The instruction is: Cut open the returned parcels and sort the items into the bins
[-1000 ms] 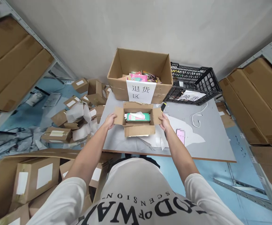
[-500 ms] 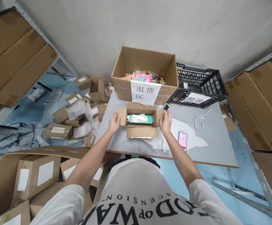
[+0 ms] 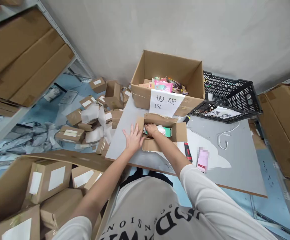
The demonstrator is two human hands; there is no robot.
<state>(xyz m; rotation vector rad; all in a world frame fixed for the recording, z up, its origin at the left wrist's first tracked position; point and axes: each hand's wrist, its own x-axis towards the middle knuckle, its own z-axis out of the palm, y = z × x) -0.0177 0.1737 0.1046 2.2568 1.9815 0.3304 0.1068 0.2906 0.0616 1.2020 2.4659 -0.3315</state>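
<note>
Grey table (image 3: pixel 234 166) against a pale wall, with shelves of brown boxes on both sides. One small open box (image 3: pixel 159 133) near the front edge of the table, flaps spread out. Left hand (image 3: pixel 134 139) flat and open, fingers spread, pressed on the left side of the small box, holding nothing. Right hand (image 3: pixel 151 129) reaching down inside the box, fingers curled on a green packet (image 3: pixel 166 132) with white paper; cannot tell if really gripped. Both arms bare, stretched forward, right one crossing over the box's front flap. One big open carton (image 3: pixel 169 83) just behind, with a white paper sign. One black crate (image 3: pixel 232 96) beside it. One red-handled tool (image 3: pixel 187 151) and one pink phone (image 3: pixel 203 160) lying to the right. Many little boxes (image 3: pixel 90 123) scattered on the blue floor.
</note>
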